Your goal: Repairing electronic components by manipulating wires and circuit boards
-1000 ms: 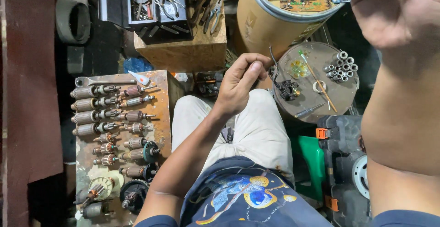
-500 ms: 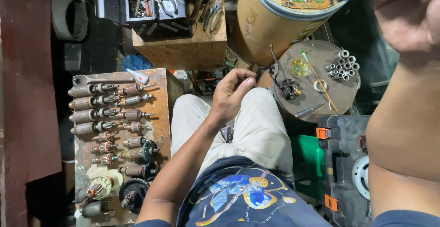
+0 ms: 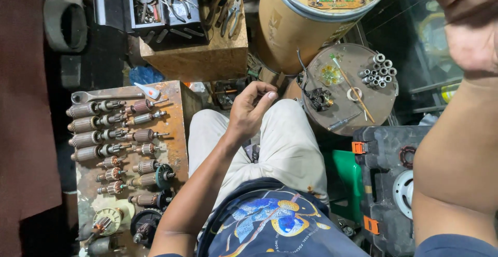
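A thin wire is pinched in the left hand point(image 3: 249, 112), grip closed; right hand point(image 3: 469, 23), loosely curled, is raised; steady tension judged needed next

Rusty, rough metal tray point(image 3: 179, 132), copper-wound steel armatures point(image 3: 98, 124), matt cardboard drum point(image 3: 290, 28), raw wooden box point(image 3: 207, 59).

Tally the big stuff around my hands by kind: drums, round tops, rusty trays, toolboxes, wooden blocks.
Cardboard drum: 1
Round wooden top: 1
Rusty tray: 1
Black toolbox: 1
Wooden block: 1
Total: 5
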